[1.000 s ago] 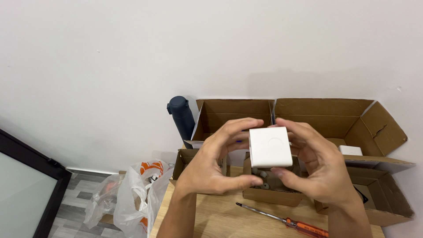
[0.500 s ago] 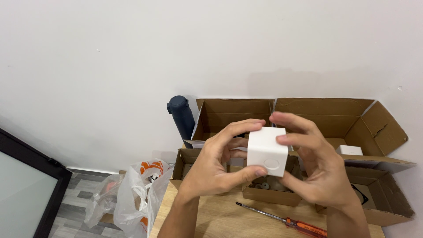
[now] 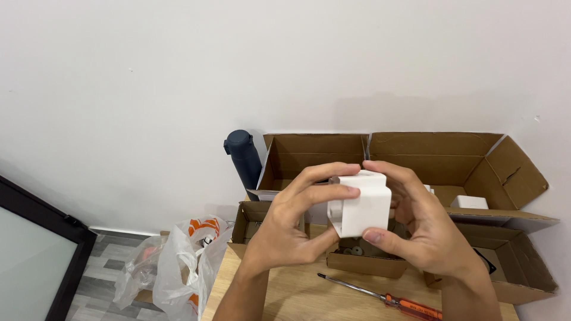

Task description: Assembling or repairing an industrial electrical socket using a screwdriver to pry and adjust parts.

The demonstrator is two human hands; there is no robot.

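A small white plastic cube-shaped block (image 3: 361, 204) is held up in front of me over the wooden table (image 3: 285, 297). My left hand (image 3: 294, 223) grips its left side, fingers across the top and thumb under it. On the right side my right hand (image 3: 423, 223) wraps around it, thumb at the lower front edge. The block is tilted, with one corner turned toward me.
Open cardboard boxes (image 3: 452, 160) line the wall behind the table, one holding a white item (image 3: 468, 202). An orange-handled screwdriver (image 3: 392, 299) lies on the table. A dark blue bottle (image 3: 244, 157) stands at the left. White plastic bags (image 3: 178, 261) sit on the floor.
The white block has been turned in my hands, from a flat face toward me to a corner toward me. My fingers have shifted round it.
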